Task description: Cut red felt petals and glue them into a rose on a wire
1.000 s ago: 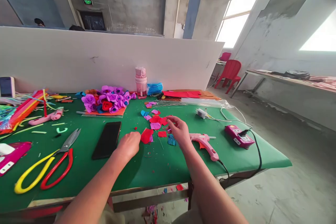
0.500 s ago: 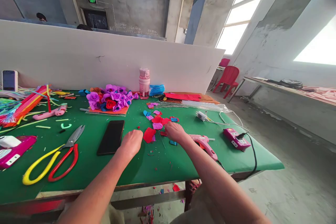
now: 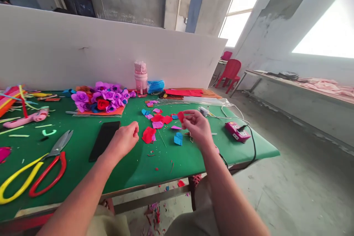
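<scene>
My right hand (image 3: 198, 127) pinches a red paper petal (image 3: 180, 116) between thumb and fingertips, held above the green table. Mostly covered by that hand and wrist is a pink glue gun (image 3: 217, 149). My left hand (image 3: 125, 137) is closed, beside a black phone (image 3: 103, 141); whatever its fingers may hold is hidden. Between the hands lie loose paper petals: a red one (image 3: 148, 135), a blue one (image 3: 178, 139), and several more red, purple and blue pieces. A thin wire (image 3: 162, 137) lies among them.
Paper roses (image 3: 106, 99) in a bunch and a pink bottle (image 3: 141, 78) stand along a white partition (image 3: 110, 48). Large scissors (image 3: 49, 162) lie open at left. On the right are a pink power strip (image 3: 237, 132), its cable, and a white charger (image 3: 204, 111).
My right hand has risen from the petal pile and shifted right, now with a red petal in its fingers. The left hand stays closed near the phone. The camera view has turned slightly right.
</scene>
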Available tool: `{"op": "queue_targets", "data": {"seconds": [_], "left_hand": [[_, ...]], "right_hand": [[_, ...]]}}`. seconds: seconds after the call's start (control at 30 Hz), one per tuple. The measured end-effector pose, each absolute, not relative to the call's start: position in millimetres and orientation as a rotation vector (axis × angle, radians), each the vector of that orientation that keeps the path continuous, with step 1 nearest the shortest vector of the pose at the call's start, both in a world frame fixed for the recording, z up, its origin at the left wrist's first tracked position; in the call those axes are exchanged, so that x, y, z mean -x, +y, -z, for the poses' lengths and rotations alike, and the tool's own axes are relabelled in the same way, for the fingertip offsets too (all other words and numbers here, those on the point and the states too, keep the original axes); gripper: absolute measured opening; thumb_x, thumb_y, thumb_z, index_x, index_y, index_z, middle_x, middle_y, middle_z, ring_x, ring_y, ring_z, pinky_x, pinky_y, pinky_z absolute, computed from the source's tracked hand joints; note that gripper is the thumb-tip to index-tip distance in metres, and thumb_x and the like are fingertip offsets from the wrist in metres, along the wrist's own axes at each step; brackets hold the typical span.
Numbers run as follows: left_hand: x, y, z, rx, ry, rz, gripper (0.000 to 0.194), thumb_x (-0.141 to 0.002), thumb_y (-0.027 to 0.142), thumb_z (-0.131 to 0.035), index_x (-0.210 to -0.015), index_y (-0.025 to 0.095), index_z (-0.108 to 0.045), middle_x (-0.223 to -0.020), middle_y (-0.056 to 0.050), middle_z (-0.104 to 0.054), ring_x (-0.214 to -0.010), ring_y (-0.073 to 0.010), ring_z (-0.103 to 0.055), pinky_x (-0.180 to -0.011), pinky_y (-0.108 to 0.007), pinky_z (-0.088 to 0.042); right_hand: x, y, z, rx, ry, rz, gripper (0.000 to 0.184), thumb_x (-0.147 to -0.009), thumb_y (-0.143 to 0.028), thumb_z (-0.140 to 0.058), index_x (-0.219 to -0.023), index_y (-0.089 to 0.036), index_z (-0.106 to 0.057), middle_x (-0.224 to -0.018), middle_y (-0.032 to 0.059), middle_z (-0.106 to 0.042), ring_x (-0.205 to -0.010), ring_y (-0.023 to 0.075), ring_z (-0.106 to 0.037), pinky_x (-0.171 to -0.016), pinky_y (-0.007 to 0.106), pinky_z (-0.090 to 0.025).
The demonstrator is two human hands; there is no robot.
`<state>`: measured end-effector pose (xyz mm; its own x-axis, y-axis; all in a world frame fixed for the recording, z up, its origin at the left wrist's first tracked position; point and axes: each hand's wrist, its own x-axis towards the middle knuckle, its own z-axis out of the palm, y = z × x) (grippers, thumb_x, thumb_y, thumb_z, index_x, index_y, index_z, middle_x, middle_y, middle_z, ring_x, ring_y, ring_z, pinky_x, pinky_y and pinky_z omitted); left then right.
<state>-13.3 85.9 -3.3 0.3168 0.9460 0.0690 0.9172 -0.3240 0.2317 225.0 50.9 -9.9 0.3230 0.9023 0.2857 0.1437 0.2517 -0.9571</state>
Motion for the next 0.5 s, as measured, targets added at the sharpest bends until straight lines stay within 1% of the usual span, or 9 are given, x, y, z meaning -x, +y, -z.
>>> {"op": "queue_targets", "data": {"seconds": [0.07, 0.1, 0.2, 0.27, 0.33, 0.4, 0.47, 0.5], "left_hand": [[8, 85, 4, -2.424, 1.549, -0.247, 0.031, -0.078, 0.010, -0.036, -0.098, 0.021, -0.056, -0.069, 0.000, -0.062, -0.070, -0.0169, -0.062, -0.060, -0.024, -0.041], [4, 82, 6, -2.443, 1.475, -0.196, 0.033, -0.079, 0.009, -0.034, -0.099, 0.021, -0.057, -0.072, 0.000, -0.062, -0.073, -0.0167, -0.062, -0.062, -0.024, -0.041], [-6, 71, 18, -2.578, 1.326, -0.045, 0.036, -0.076, 0.003, -0.034, -0.093, 0.020, -0.062, -0.088, -0.006, -0.063, -0.081, -0.0177, -0.061, -0.070, -0.027, -0.043], [-11, 67, 26, -2.689, 1.290, 0.013, 0.038, -0.073, -0.001, -0.036, -0.091, 0.017, -0.063, -0.093, -0.010, -0.061, -0.081, -0.0191, -0.061, -0.070, -0.028, -0.043], [-17, 72, 33, -2.769, 1.269, 0.057, 0.036, -0.074, -0.002, -0.036, -0.088, 0.016, -0.064, -0.091, -0.011, -0.061, -0.078, -0.0201, -0.060, -0.067, -0.029, -0.042], [-24, 89, 37, -2.785, 1.279, 0.058, 0.032, -0.075, 0.001, -0.038, -0.084, 0.016, -0.064, -0.087, -0.010, -0.063, -0.076, -0.0202, -0.061, -0.065, -0.029, -0.042], [-33, 112, 38, -2.739, 1.381, -0.016, 0.029, -0.076, 0.003, -0.041, -0.080, 0.017, -0.065, -0.083, -0.008, -0.064, -0.076, -0.0197, -0.061, -0.066, -0.028, -0.042], [-38, 122, 36, -2.733, 1.427, -0.043, 0.029, -0.076, 0.003, -0.040, -0.079, 0.017, -0.066, -0.083, -0.009, -0.065, -0.077, -0.0203, -0.061, -0.067, -0.028, -0.042]], "right_hand": [[-239, 50, 2, 1.106, -0.898, -0.799, 0.027, -0.065, -0.023, -0.063, -0.092, -0.017, -0.060, -0.068, -0.0011, -0.066, -0.057, 0.0109, -0.060, -0.057, 0.024, -0.051], [-245, 48, 0, 1.057, -0.791, -0.842, 0.025, -0.065, -0.022, -0.065, -0.089, -0.016, -0.061, -0.068, -0.0005, -0.066, -0.058, 0.0106, -0.061, -0.058, 0.023, -0.052], [-259, 41, -1, 0.910, -0.561, -0.921, 0.018, -0.062, -0.018, -0.070, -0.078, -0.015, -0.063, -0.069, 0.0000, -0.067, -0.061, 0.0095, -0.063, -0.063, 0.022, -0.055], [-265, 36, 0, 0.830, -0.490, -0.885, 0.017, -0.060, -0.018, -0.073, -0.074, -0.016, -0.063, -0.069, -0.0009, -0.066, -0.062, 0.0088, -0.063, -0.066, 0.021, -0.056], [-270, 32, -1, 0.784, -0.468, -0.821, 0.018, -0.061, -0.020, -0.075, -0.074, -0.016, -0.063, -0.069, -0.0018, -0.066, -0.062, 0.0081, -0.062, -0.067, 0.021, -0.056], [-272, 29, -2, 0.774, -0.475, -0.786, 0.018, -0.062, -0.022, -0.075, -0.076, -0.016, -0.064, -0.070, -0.0018, -0.066, -0.062, 0.0080, -0.062, -0.066, 0.022, -0.056], [-272, 27, -4, 0.790, -0.492, -0.798, 0.017, -0.063, -0.022, -0.074, -0.076, -0.016, -0.064, -0.070, -0.0013, -0.066, -0.060, 0.0085, -0.062, -0.062, 0.022, -0.056], [-272, 26, -6, 0.796, -0.497, -0.810, 0.017, -0.063, -0.023, -0.074, -0.076, -0.016, -0.064, -0.070, -0.0011, -0.066, -0.060, 0.0086, -0.062, -0.060, 0.021, -0.056]]}}
